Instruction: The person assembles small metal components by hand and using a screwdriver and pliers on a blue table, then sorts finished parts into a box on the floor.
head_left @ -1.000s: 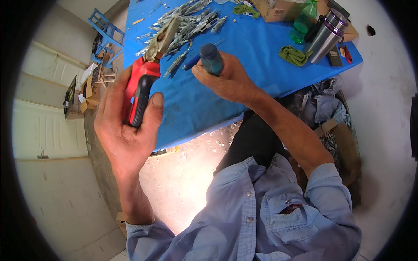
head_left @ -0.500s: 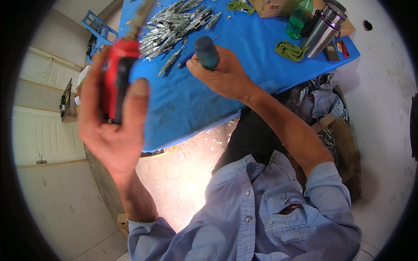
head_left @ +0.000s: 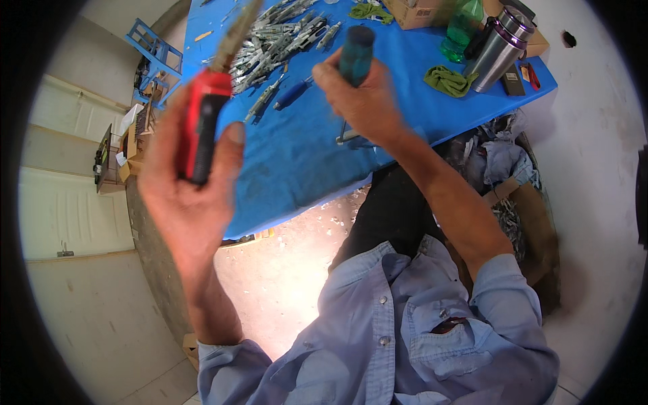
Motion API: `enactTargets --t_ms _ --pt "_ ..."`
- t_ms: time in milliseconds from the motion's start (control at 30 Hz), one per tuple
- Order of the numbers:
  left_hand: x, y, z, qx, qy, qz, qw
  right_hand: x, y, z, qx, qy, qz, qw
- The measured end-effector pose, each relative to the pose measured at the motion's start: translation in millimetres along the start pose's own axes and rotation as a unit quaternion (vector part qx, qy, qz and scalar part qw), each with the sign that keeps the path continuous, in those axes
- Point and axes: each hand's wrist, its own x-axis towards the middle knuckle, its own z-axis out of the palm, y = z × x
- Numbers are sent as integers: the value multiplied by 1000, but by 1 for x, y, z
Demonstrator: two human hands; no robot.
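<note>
My left hand (head_left: 192,196), blurred and raised close to the view, is wrapped around a tool with a red-and-black handle (head_left: 202,125). A worn, brownish metal part sticks up from that handle; its exact kind is unclear. Over the table my right hand (head_left: 368,101) grips a screwdriver by its dark teal handle (head_left: 356,57). A thin shaft shows below that fist, beside a small metal piece (head_left: 347,138) on the cloth. Nearby lie a blue-handled screwdriver (head_left: 292,94) and a slim metal part (head_left: 264,98). Behind them spreads a pile of slim silvery metal parts (head_left: 287,44).
A blue cloth (head_left: 290,158) covers the table. On its right stand a steel flask (head_left: 501,50), a green bottle (head_left: 463,30) and a cardboard box (head_left: 420,12), with a green rag (head_left: 450,81) beside them. Under the right edge is an open carton (head_left: 533,223) with scraps.
My right hand has moved up and to the right with the screwdriver, uncovering the blue-handled one and the small metal piece. My left hand has shifted slightly right, still gripping the red-and-black tool.
</note>
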Motion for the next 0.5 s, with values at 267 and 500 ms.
enactTargets --t_ms 267,500 --pt "-73 -104 60 45 -115 -212 969 1 -21 -41 302 159 65 938" --pt "-107 -127 88 210 -162 -154 952 -15 5 -85 398 281 106 867"
